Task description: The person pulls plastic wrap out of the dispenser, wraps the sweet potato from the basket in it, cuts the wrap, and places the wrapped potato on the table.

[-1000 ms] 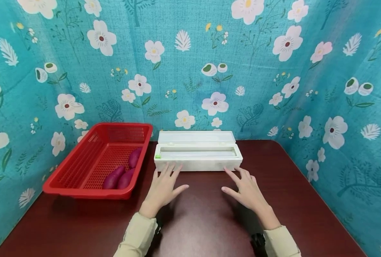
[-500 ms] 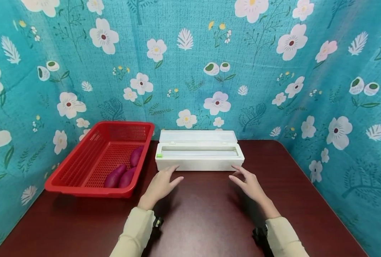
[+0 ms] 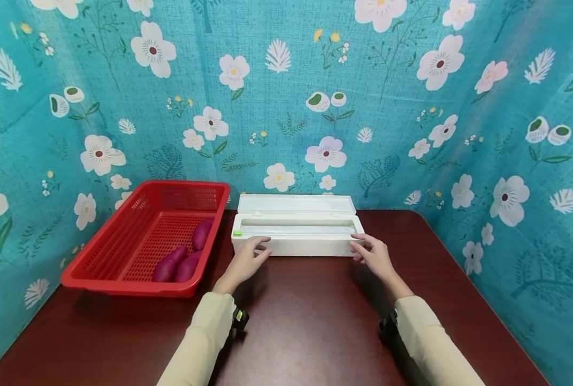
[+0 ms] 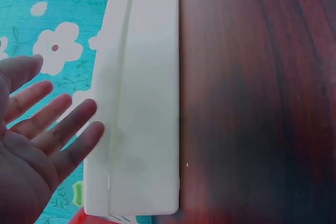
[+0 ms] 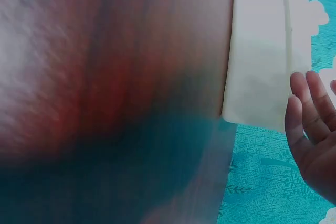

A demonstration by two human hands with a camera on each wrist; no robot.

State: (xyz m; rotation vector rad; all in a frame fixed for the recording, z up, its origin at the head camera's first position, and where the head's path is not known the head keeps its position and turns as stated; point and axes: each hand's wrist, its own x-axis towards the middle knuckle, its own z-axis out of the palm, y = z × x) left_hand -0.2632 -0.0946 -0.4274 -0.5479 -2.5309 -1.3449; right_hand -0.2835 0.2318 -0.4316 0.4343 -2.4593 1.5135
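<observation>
A long white box [image 3: 310, 247], looking like a cling film dispenser, stands at the back middle of the table. Its lid [image 3: 296, 203] is tipped back against the curtain. Inside lies a pale roll [image 3: 296, 230], and a small green slider [image 3: 237, 232] sits at the left end of the front rim. My left hand [image 3: 245, 260] is at the box's left front, its fingers spread and bare in the left wrist view. At the right front corner is my right hand [image 3: 375, 257], fingers loosely bent near the rim. I cannot tell whether either hand touches the box.
A red plastic basket [image 3: 122, 287] stands on the left, with several purple sweet potatoes [image 3: 169, 264] in its near right part. Behind and at both sides hangs a teal flowered curtain [image 3: 286, 145]. The table [image 3: 296, 327] is dark reddish wood.
Both hands have risen from low at the box's front face to its upper front rim. Their spread fingers have drawn closer together. Box and basket stay put.
</observation>
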